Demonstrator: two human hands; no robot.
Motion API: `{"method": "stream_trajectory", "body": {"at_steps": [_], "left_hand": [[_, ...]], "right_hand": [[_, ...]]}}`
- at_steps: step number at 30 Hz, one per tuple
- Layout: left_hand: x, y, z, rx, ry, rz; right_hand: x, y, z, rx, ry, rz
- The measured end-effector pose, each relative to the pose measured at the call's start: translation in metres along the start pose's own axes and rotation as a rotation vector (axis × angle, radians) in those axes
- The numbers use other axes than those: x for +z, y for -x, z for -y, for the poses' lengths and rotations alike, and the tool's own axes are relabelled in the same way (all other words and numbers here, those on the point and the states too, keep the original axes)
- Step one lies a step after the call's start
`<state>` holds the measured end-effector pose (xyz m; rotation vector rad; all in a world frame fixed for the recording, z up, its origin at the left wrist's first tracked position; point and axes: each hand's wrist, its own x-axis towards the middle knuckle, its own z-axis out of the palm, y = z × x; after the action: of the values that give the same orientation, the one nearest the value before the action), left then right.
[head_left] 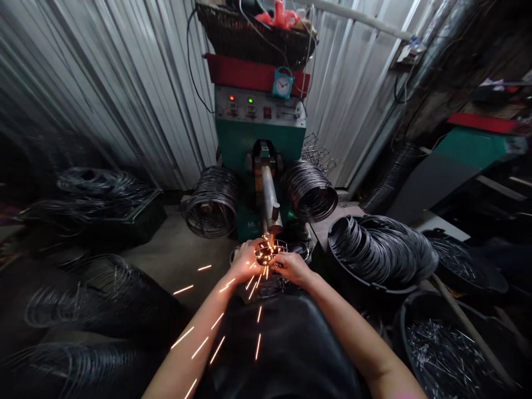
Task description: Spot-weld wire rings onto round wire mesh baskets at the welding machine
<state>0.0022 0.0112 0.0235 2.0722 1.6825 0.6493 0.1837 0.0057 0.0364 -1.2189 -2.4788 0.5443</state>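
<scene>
Sparks spray from the tip of a spot welder's metal arm point(269, 191), where it meets a small round wire frame point(282, 244). My left hand point(246, 260) is closed on the left side of that frame, its fingers partly lost in the glare. On the right side, my right hand point(294, 268) pinches the frame between thumb and fingers. The welder's green body point(233, 136) stands straight ahead, with one red and one green lamp lit on its panel. Below my hands lies a dark apron point(286, 343) over my lap.
Coils of wire rings hang left point(211, 202) and right point(311, 191) of the welder arm. To the right stand a tub of wire rings point(382, 249) and a bin of short metal pieces point(446, 354). More wire rings point(108, 299) lie at left. A turquoise clock point(283, 84) hangs above the panel.
</scene>
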Motion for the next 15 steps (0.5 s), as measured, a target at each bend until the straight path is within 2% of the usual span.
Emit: {"method": "stream_trajectory", "body": {"at_steps": [5, 10, 13, 15], "left_hand": [[0.002, 0.0, -0.005, -0.048, -0.038, -0.065], [0.002, -0.015, 0.0, -0.14, -0.03, -0.053], [0.003, -0.02, 0.004, -0.148, -0.01, -0.046], [0.004, -0.019, 0.005, -0.138, -0.012, -0.066]], "right_hand": [[0.008, 0.001, -0.005, 0.033, 0.037, -0.053], [0.005, -0.014, -0.004, 0.107, 0.024, -0.098], [0.006, -0.009, -0.007, 0.158, -0.226, -0.306], [0.014, 0.007, -0.015, 0.289, -0.493, -0.454]]}}
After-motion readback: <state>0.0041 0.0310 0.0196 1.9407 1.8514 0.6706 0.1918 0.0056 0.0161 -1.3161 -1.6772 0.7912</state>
